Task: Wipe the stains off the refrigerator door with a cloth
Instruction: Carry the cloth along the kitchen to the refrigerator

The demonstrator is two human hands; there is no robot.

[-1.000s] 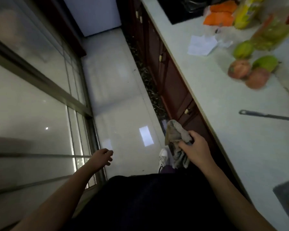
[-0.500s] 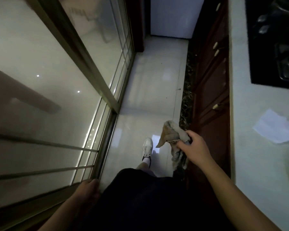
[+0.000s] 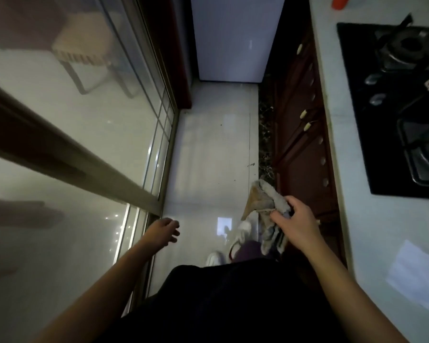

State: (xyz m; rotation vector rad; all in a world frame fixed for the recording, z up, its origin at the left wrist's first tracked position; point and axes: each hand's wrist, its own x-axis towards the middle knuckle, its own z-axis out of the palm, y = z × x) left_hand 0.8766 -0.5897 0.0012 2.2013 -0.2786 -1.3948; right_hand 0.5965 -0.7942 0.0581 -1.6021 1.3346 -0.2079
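Note:
The white refrigerator door (image 3: 235,38) stands at the far end of the narrow kitchen aisle, well ahead of both hands. My right hand (image 3: 295,224) grips a crumpled grey and brown cloth (image 3: 263,201) that hangs down over the floor beside the lower cabinets. My left hand (image 3: 161,231) hangs free near the sliding glass door, fingers loosely apart, holding nothing. Stains on the refrigerator door are too faint to tell from here.
A sliding glass door (image 3: 84,134) lines the left side. Dark red cabinets (image 3: 305,144) and a pale countertop (image 3: 342,134) with a black gas hob (image 3: 396,115) run along the right. A sheet of paper (image 3: 416,271) lies on the counter. My white shoes (image 3: 240,233) show on the tiled floor.
The view has advanced along the aisle and the refrigerator door looks nearer. My left hand swung forward and up from my side. The cloth stays in my right hand.

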